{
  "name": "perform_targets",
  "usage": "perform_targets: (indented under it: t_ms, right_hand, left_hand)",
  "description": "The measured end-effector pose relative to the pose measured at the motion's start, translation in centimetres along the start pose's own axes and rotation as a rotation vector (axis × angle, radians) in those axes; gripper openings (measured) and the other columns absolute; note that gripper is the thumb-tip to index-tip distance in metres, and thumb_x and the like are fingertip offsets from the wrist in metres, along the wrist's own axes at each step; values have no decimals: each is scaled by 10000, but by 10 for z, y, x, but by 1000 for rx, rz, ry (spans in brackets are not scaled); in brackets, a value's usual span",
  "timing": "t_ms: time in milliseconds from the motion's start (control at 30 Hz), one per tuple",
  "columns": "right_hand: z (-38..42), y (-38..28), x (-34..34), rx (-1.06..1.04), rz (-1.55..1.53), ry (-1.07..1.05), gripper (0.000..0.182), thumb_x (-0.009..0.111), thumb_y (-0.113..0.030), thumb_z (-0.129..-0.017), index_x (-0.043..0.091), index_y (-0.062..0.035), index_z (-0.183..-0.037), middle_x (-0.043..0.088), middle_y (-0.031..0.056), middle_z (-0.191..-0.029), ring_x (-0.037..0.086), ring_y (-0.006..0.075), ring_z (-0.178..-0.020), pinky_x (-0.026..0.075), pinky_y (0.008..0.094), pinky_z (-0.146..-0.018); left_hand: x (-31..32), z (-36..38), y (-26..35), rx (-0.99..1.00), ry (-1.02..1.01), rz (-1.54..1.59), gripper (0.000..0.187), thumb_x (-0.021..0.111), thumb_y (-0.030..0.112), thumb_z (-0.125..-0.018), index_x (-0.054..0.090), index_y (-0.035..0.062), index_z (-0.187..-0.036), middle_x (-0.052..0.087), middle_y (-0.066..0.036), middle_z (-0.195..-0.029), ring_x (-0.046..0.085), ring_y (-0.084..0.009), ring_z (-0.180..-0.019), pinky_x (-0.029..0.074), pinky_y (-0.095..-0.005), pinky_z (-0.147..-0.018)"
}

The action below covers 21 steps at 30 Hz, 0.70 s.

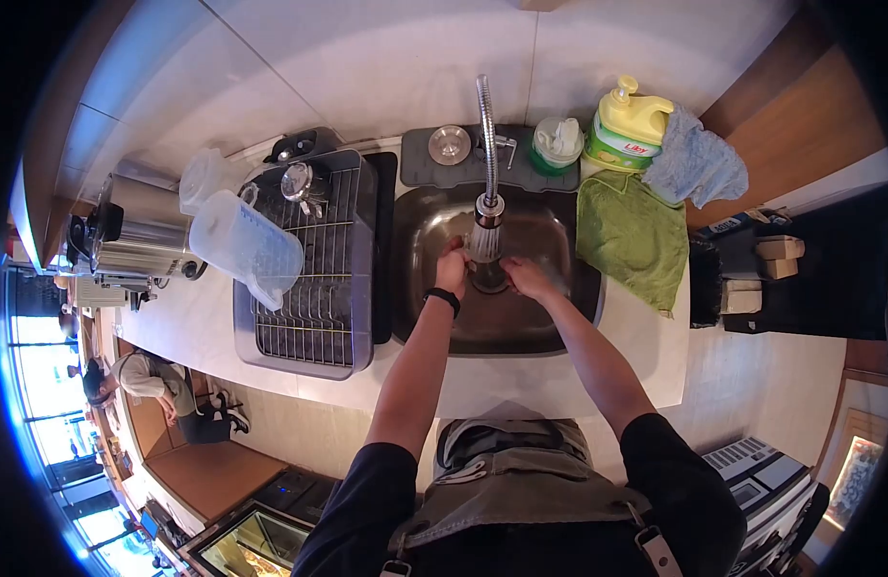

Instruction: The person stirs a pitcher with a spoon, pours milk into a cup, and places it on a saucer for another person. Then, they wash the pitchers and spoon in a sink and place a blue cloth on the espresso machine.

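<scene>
I stand at a steel sink (550, 322) set in a white counter. Both my hands are inside the basin under the spray head (483, 240) of a tall coiled faucet (485, 135). My left hand (452, 269), with a black band on the wrist, is raised against the left side of the spray head, fingers curled. My right hand (527, 279) is just right of it and slightly lower. Between the hands is a small dark round shape (489, 278); I cannot tell whether it is a held item or the drain.
A dish rack (314, 288) with a clear plastic jug (247, 248) stands left of the sink. A green cloth (632, 236), a yellow soap bottle (629, 125) and a blue rag (696, 163) are on the right. Another person (141, 380) sits far left below.
</scene>
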State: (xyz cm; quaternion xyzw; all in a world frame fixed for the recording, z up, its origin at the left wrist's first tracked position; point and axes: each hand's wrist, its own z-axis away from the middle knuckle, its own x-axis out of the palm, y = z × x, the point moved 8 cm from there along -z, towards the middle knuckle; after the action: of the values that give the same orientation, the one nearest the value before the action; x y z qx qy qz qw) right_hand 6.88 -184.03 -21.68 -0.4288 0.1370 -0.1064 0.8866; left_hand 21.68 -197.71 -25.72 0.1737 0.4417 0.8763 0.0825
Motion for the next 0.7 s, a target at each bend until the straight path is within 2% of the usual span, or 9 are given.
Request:
perform_targets:
  t_ms: [67,167,267,367,467,567,667,700]
  right_hand:
    - [6,-4,-10,-3,82,-22,356,538,-400,-1045,625,-74,-935,570,20,-723,554,137,-587,462,313,-524]
    - [-21,14,-2,-94,183,-7,368,543,-408,-1046,617,-77,-903,558,15,-712,548,142,-582,460,312,-528]
    - [-9,16,3,22,26,-31,380,550,-418,-1046,608,-81,-879,542,10,-697,544,145,-575,458,310,-530]
    - [18,1,-11,35,-80,-32,386,548,-416,-1052,597,-83,-862,532,6,-689,545,140,-580,453,313,-527]
    - [8,2,6,-39,-76,-3,388,531,-414,-1060,622,-78,-888,541,4,-701,548,134,-594,458,310,-533]
    - [8,-6,9,-223,158,103,399,512,-413,-1067,658,-70,-923,569,10,-714,567,134,-618,471,312,-557]
    - [25,-5,5,-254,180,26,583,491,-567,-1041,691,-20,-1050,723,146,-852,720,271,-833,536,420,-756]
    - [28,-4,-9,-149,118,60,590,507,-601,-1023,685,-42,-1084,728,145,-915,716,270,-900,533,438,-781]
  left_hand:
    - [12,22,19,-136,-23,27,609,573,81,-822,550,53,-1430,644,-40,-1148,599,-166,-1022,460,-378,-917]
    - [19,26,29,-92,12,39,668,594,173,-804,543,26,-1454,521,-100,-1453,396,-222,-1402,274,-434,-1156]
    - [19,30,37,-31,68,42,639,606,199,-814,570,4,-1421,531,-100,-1451,378,-225,-1421,255,-428,-1167]
    - [16,18,26,16,28,4,473,579,199,-852,647,94,-1309,580,-49,-1300,449,-199,-1298,323,-545,-1083]
    - [18,15,15,-103,44,-34,467,541,144,-880,609,73,-1337,606,-80,-1212,542,-241,-1233,432,-597,-1017]
    - [29,32,19,-180,2,-71,413,488,64,-898,597,45,-1296,623,-111,-1085,650,-290,-1041,580,-585,-843]
    - [33,24,18,-87,-6,-13,370,446,0,-898,600,15,-1235,643,-144,-1046,690,-327,-867,640,-560,-699]
    - [40,26,24,-81,-21,-20,376,447,-3,-892,597,10,-1236,648,-150,-1064,692,-336,-890,634,-577,-705]
